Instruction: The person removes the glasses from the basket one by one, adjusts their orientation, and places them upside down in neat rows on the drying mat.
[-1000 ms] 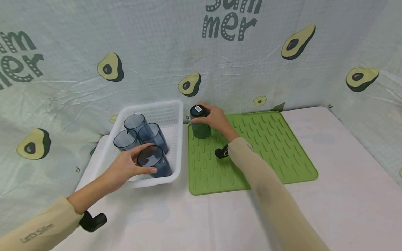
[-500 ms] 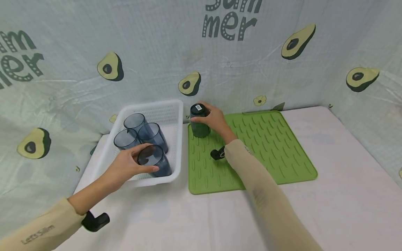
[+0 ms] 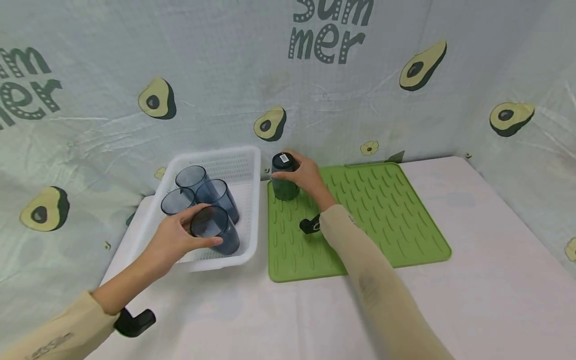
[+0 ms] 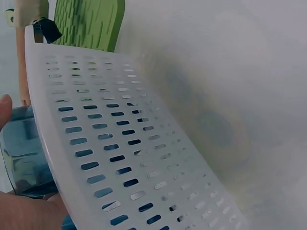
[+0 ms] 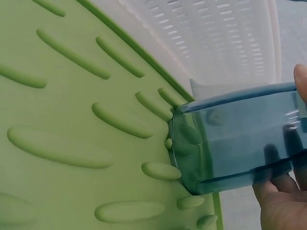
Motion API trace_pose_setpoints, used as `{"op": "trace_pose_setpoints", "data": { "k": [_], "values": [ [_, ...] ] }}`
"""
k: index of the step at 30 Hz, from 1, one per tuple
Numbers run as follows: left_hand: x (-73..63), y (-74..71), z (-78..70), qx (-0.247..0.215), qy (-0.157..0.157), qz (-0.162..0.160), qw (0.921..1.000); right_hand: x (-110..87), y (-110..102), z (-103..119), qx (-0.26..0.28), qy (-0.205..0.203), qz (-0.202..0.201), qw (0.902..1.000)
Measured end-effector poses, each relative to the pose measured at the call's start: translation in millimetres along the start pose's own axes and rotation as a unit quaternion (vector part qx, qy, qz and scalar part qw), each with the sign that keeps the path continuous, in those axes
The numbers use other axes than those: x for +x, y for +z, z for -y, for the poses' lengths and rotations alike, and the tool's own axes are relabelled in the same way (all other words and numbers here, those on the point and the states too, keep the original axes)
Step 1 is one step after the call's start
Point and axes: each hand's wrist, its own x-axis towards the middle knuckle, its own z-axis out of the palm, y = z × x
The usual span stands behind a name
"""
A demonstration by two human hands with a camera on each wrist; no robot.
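My left hand grips a smoky blue drinking glass, thumb and fingers spread round its sides near the rim. That glass stands mouth up and slightly tilted at the front of the white basket. In the left wrist view, part of the glass shows behind the basket wall. My right hand holds a second glass upside down at the back left corner of the green mat. A white label shows on its base. In the right wrist view, this glass's rim meets the mat's ridges.
Inside the basket, three more blue glasses stand mouth up behind my left hand. The mat lies right of the basket on a pale tablecloth. An avocado-printed sheet hangs behind the table.
My left hand and its glass have shifted slightly to the left and up. The right hand stays at the upside-down glass on the mat, its forearm moving slightly left.
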Motion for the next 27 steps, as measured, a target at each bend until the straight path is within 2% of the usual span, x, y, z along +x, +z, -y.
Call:
{"op": "trace_pose_setpoints", "data": {
  "k": [14,27],
  "values": [
    [-5.1,-2.7,-9.1,0.009,0.013,-0.022,0.9996,-0.7,-1,-2,-0.009,0.003,0.004,0.9999],
    [-8.6,-4.7,-14.1,-0.028,0.024,-0.023,0.9990,-1.0,2,-1,-0.029,-0.010,0.001,0.9995]
  ]
}}
